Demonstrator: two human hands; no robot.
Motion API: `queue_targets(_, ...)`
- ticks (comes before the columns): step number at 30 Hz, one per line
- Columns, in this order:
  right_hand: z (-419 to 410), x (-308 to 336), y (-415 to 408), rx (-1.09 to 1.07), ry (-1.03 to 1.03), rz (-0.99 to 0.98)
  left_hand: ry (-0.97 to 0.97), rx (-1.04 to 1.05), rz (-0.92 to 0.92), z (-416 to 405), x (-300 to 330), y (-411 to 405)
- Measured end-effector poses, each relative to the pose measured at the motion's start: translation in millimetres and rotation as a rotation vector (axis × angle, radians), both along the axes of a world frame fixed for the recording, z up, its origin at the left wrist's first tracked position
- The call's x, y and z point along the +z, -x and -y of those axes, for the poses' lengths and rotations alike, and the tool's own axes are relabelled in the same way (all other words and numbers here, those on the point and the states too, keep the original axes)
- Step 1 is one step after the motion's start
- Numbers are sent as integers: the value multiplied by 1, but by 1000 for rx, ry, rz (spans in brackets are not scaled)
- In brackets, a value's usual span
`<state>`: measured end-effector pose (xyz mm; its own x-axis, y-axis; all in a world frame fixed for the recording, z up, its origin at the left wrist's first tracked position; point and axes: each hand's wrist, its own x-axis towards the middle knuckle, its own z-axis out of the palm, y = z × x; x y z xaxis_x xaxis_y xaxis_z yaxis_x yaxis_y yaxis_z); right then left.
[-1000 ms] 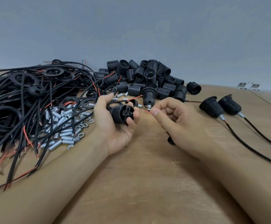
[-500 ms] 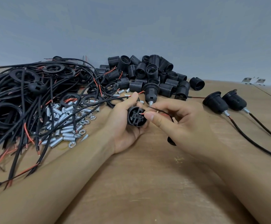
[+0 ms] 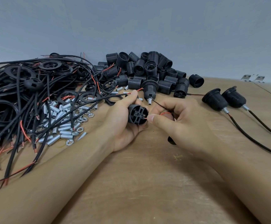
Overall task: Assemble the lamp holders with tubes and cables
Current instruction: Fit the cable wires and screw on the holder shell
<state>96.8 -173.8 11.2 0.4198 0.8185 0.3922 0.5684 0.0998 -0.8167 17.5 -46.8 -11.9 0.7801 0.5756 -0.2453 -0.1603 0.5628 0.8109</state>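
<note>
Nearest, bare wooden worktop point(image 3: 139, 183). Just beyond, left hand point(image 3: 123, 120) wrapped round a black lamp holder core point(image 3: 138, 114), terminal face toward the camera; right hand point(image 3: 176, 120) pinching a thin red wire point(image 3: 164, 113), its bare tip at a terminal hole. Likely trouble: tip missing the hole or bending, strands splaying, core twisting in the grip, wire slipping out if not fully seated. Left, threaded metal tubes and nuts point(image 3: 63, 125) under tangled cables point(image 3: 26, 101); right, two finished holders point(image 3: 223, 99). Farther, heaped black sleeves point(image 3: 149, 70), then a plain grey wall point(image 3: 131, 25).
</note>
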Motion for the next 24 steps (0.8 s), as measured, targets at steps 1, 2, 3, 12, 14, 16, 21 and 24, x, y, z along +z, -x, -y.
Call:
queue_targets(1,0,0,0,-5,2,4,-5,0,-5,0,0,0)
queue_targets(2,0,1,1,-8,2,10,-7,3,-13,1,1,0)
queue_targets(3,0,1,1,-10,4,17,-6,8,-20,1,1,1)
queue_targets(12,-3,-2,3,-54,13,196,-22,124,-27,6,2,-2)
queue_targets(14,-3,-3,3,-42,2,229,-39,136,-28,7,1,-2)
queue_targets(16,-3,-5,1,-43,6,214,-58,145,-33,8,0,-2)
queue_targets(21,-4,-7,2,-57,17,255,-48,171,-25,7,1,-2)
queue_targets(24,-2,-4,2,-17,-5,209,-3,121,-7,6,2,0)
